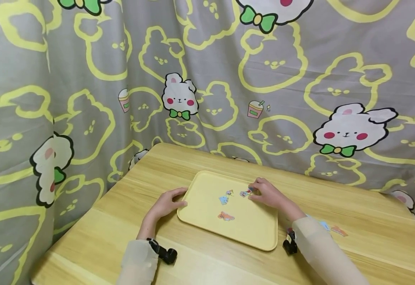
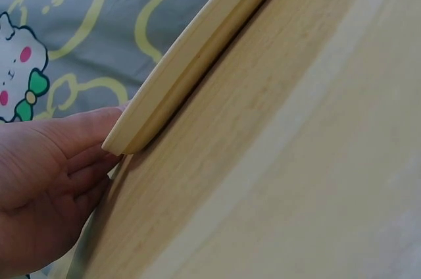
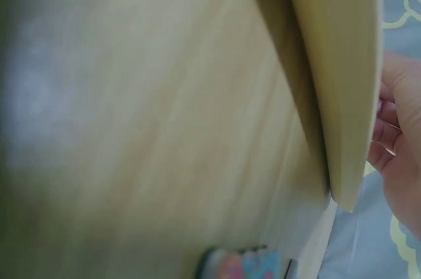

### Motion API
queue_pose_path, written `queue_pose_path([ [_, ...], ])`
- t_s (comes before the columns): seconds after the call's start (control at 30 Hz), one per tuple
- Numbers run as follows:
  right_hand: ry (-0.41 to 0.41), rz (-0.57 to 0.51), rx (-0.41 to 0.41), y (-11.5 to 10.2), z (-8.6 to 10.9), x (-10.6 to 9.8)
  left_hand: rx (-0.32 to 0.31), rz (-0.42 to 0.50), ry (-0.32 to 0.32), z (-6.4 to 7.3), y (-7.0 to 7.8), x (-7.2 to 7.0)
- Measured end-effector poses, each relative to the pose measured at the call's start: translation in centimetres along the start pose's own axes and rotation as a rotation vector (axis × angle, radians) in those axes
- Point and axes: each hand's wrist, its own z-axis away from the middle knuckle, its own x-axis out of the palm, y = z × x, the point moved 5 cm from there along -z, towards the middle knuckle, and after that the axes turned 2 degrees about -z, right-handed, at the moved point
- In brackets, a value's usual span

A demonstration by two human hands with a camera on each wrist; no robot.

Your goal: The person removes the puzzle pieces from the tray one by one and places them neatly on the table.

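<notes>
A pale yellow tray lies on the wooden table. My left hand holds its left edge; in the left wrist view that hand's thumb and fingers meet the rim. Over the tray's far right part, my right hand pinches a small flat coloured piece, mostly hidden by the fingers. Touching or just beside it lies a red and blue piece. Also on the tray are a light blue piece, a small multicoloured piece and an orange piece. In the right wrist view the rim hides the right fingertips.
Right of the tray, partly behind my right forearm, lie more flat pieces, a blue one and an orange one. A patterned grey curtain hangs behind and left of the table. Each wrist carries a black camera.
</notes>
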Motion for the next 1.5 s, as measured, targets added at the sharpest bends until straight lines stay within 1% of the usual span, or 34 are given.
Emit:
queue_pose_path([
  [0.27,0.011,0.014,-0.019,-0.15,-0.17,-0.08,0.005,-0.001,-0.001,-0.11,-0.13,0.09],
  [0.5,0.017,0.018,0.015,0.04,-0.31,-0.03,0.002,0.003,-0.001,-0.16,-0.21,0.07],
  [0.7,0.029,0.025,0.011,-0.13,-0.44,-0.10,-0.002,0.001,0.010,-0.20,-0.37,0.09],
  [0.93,0.056,0.049,-0.025,-0.53,-0.40,-0.12,-0.010,0.001,0.013,-0.22,-0.41,0.15],
  [1.2,0.073,0.071,-0.040,-0.63,-0.26,-0.09,-0.009,-0.003,0.012,-0.21,-0.34,0.18],
  [1.5,0.120,0.099,-0.099,-0.85,-0.21,-0.02,-0.019,0.001,0.005,0.02,-0.26,0.22],
])
